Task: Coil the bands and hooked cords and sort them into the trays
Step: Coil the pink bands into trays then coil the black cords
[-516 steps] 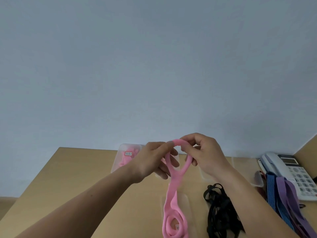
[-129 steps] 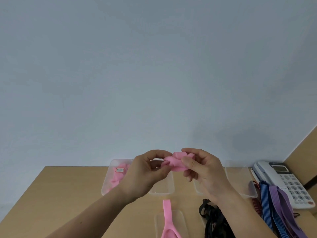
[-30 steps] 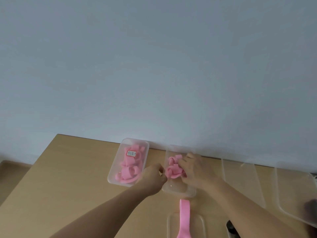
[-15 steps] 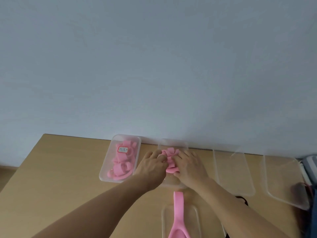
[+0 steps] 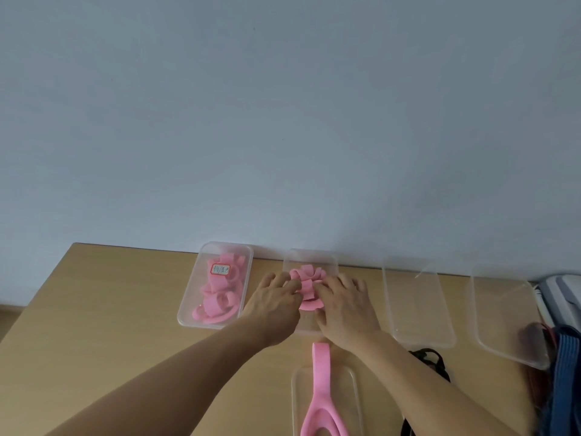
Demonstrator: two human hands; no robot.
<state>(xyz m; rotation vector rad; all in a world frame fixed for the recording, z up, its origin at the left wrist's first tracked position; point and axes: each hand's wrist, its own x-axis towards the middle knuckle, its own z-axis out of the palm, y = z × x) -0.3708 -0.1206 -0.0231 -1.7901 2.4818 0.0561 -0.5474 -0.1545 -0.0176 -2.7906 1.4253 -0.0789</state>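
Both left hand [image 5: 273,307] and right hand [image 5: 346,305] pinch one coiled pink band [image 5: 306,283] inside one of five trays [image 5: 311,254].

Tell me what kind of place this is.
Probably an office or workroom: a light wooden desk pushed against a plain wall, what looks like a desk phone at its right edge, and clear plastic trays for sorting.
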